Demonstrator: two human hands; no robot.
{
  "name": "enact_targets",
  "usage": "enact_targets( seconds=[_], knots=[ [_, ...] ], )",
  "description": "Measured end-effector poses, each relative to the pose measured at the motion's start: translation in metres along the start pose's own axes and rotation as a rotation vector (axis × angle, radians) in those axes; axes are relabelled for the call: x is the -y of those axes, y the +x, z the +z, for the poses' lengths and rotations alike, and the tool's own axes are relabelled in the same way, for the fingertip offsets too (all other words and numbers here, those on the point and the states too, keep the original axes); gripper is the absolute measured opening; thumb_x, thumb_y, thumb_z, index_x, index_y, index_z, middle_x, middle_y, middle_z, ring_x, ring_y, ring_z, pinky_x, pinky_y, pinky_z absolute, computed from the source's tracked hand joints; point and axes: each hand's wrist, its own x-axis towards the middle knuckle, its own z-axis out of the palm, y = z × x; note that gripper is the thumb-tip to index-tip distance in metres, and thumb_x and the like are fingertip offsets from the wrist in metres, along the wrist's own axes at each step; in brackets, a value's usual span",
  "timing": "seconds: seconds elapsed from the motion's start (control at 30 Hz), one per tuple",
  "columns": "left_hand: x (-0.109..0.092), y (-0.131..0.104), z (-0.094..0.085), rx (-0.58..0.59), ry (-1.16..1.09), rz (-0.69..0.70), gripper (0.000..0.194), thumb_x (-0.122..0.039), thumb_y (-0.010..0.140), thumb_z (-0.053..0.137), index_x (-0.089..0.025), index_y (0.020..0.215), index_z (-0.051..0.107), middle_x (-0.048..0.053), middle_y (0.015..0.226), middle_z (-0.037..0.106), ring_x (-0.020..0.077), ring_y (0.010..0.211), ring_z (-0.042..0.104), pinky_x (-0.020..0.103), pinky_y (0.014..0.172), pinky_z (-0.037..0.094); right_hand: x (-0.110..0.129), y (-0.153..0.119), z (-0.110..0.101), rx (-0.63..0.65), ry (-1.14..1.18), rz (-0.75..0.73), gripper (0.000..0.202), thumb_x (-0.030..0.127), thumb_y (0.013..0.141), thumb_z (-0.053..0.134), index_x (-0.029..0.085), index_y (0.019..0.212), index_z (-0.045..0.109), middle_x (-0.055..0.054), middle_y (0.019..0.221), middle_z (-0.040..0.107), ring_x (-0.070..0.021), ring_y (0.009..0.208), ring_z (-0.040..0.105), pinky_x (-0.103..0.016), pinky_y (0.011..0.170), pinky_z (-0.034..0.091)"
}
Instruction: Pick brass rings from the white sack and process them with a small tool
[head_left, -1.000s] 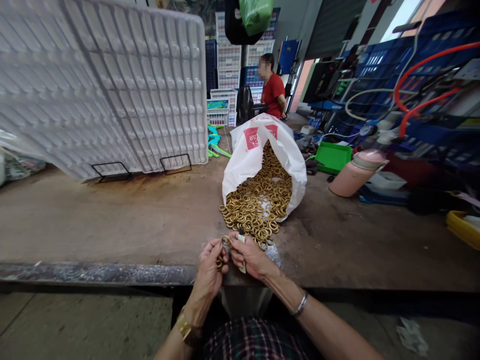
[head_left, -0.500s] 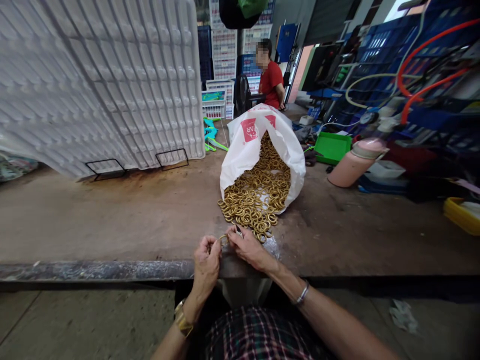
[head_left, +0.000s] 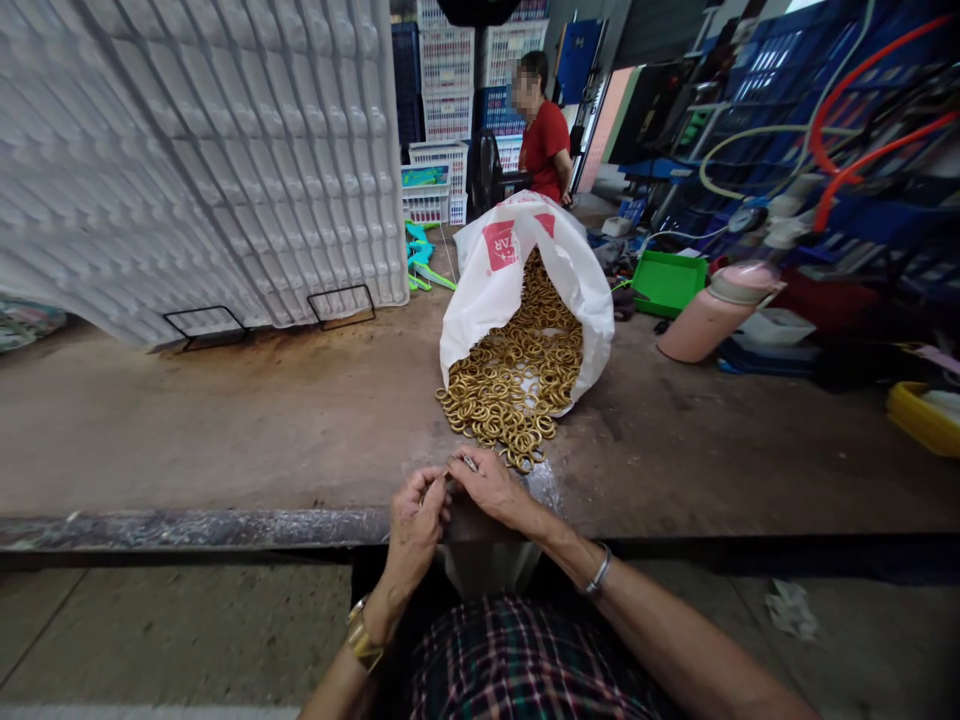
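My left hand (head_left: 414, 522) is closed in a pinch at the table's front edge, on a gold-coloured ring now mostly hidden by the fingers. Touching it, fingertips to fingertips, my right hand (head_left: 491, 490) is closed around a small, thin metal tool (head_left: 469, 463); its exact kind is unclear. Just beyond both hands, many loose gold-coloured rings (head_left: 499, 410) spill from the mouth of a white plastic sack (head_left: 472, 310) with red print, which lies on its side.
Ribbed white panels (head_left: 300, 150) lean at left on wire stands (head_left: 341, 305) on the brown table (head_left: 225, 430). To the right are a pink bottle (head_left: 694, 325), a green tray (head_left: 670, 283) and a yellow bin (head_left: 926, 415). A person in a red shirt (head_left: 546, 150) is behind, near stacked crates (head_left: 448, 65).
The ring that showed between my hands is now mostly covered, as my right fingers have come in against my left. The view has tilted slightly downward.
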Motion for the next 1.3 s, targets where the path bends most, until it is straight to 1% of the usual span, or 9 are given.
enact_targets(
  seconds=[0.07, 0.13, 0.3, 0.43, 0.7, 1.03, 1.1, 1.2, 1.3],
  knots=[
    [-0.002, -0.001, 0.0, 0.036, -0.08, -0.075, 0.033, -0.046, 0.069, 0.063, -0.016, 0.078, 0.054, -0.005, 0.056, 0.049, 0.0048, 0.041, 0.04, 0.016, 0.038, 0.025, 0.002, 0.0, 0.0, 0.008, 0.013, -0.007, 0.021, 0.025, 0.078, 0.043, 0.017, 0.059, 0.049, 0.006, 0.054, 0.043, -0.0084, 0.055, 0.038, -0.02, 0.052, 0.029],
    [-0.004, -0.002, 0.0, 0.059, -0.152, -0.118, 0.033, -0.045, 0.067, 0.065, -0.017, 0.077, 0.052, -0.005, 0.055, 0.049, 0.0042, 0.041, 0.04, 0.015, 0.038, 0.025, 0.003, 0.0, 0.0, 0.024, 0.031, -0.004, 0.023, 0.026, 0.079, 0.042, 0.018, 0.058, 0.047, 0.006, 0.054, 0.043, -0.0084, 0.055, 0.038, -0.02, 0.052, 0.029],
    [-0.006, -0.002, -0.002, 0.117, -0.219, -0.133, 0.032, -0.043, 0.068, 0.065, -0.017, 0.076, 0.05, -0.005, 0.057, 0.05, 0.0039, 0.042, 0.041, 0.014, 0.037, 0.023, 0.002, 0.0, 0.002, 0.072, 0.073, 0.009, 0.023, 0.026, 0.08, 0.04, 0.018, 0.059, 0.044, 0.006, 0.053, 0.043, -0.0086, 0.053, 0.04, -0.02, 0.052, 0.03],
    [-0.005, -0.002, -0.004, 0.129, -0.221, -0.15, 0.032, -0.044, 0.068, 0.064, -0.017, 0.075, 0.048, -0.005, 0.06, 0.052, 0.0038, 0.043, 0.041, 0.014, 0.037, 0.024, 0.002, -0.001, 0.002, 0.081, 0.073, 0.001, 0.024, 0.026, 0.081, 0.039, 0.018, 0.06, 0.045, 0.006, 0.052, 0.044, -0.0086, 0.053, 0.04, -0.02, 0.052, 0.031],
    [-0.003, -0.002, -0.003, 0.11, -0.166, -0.09, 0.032, -0.045, 0.069, 0.063, -0.017, 0.074, 0.049, -0.005, 0.058, 0.05, 0.0039, 0.042, 0.04, 0.015, 0.037, 0.025, 0.008, -0.002, 0.001, 0.069, -0.016, -0.032, 0.018, 0.027, 0.078, 0.046, 0.017, 0.067, 0.055, 0.006, 0.054, 0.046, -0.0086, 0.054, 0.039, -0.02, 0.052, 0.029],
    [0.0, -0.004, -0.005, 0.112, -0.178, -0.063, 0.029, -0.044, 0.072, 0.061, -0.017, 0.074, 0.049, -0.005, 0.059, 0.05, 0.0037, 0.042, 0.04, 0.016, 0.038, 0.026, 0.004, -0.001, 0.002, 0.095, 0.06, -0.04, 0.026, 0.028, 0.082, 0.039, 0.017, 0.06, 0.048, 0.005, 0.054, 0.046, -0.0089, 0.053, 0.042, -0.021, 0.053, 0.032],
    [0.001, -0.004, -0.006, 0.114, -0.183, -0.06, 0.029, -0.044, 0.073, 0.06, -0.017, 0.075, 0.049, -0.005, 0.059, 0.05, 0.0035, 0.042, 0.04, 0.015, 0.038, 0.026, 0.002, 0.001, 0.002, 0.078, -0.001, -0.043, 0.026, 0.026, 0.083, 0.037, 0.017, 0.062, 0.05, 0.003, 0.055, 0.049, -0.0095, 0.053, 0.044, -0.021, 0.054, 0.032],
    [0.003, -0.004, -0.006, 0.108, -0.17, -0.051, 0.028, -0.043, 0.075, 0.059, -0.018, 0.076, 0.047, -0.005, 0.06, 0.05, 0.0034, 0.043, 0.04, 0.015, 0.039, 0.027, -0.001, -0.001, 0.001, 0.054, -0.267, -0.053, 0.022, 0.02, 0.082, 0.038, 0.017, 0.069, 0.055, 0.0, 0.06, 0.055, -0.0111, 0.057, 0.047, -0.022, 0.055, 0.031],
    [0.004, -0.004, -0.006, 0.098, -0.139, -0.036, 0.029, -0.044, 0.075, 0.057, -0.017, 0.076, 0.047, -0.006, 0.06, 0.05, 0.0034, 0.044, 0.04, 0.015, 0.039, 0.028, -0.001, -0.006, 0.001, 0.126, -0.566, -0.095, 0.014, 0.015, 0.077, 0.043, 0.017, 0.077, 0.057, -0.002, 0.068, 0.061, -0.013, 0.063, 0.052, -0.023, 0.057, 0.029]
  ],
)
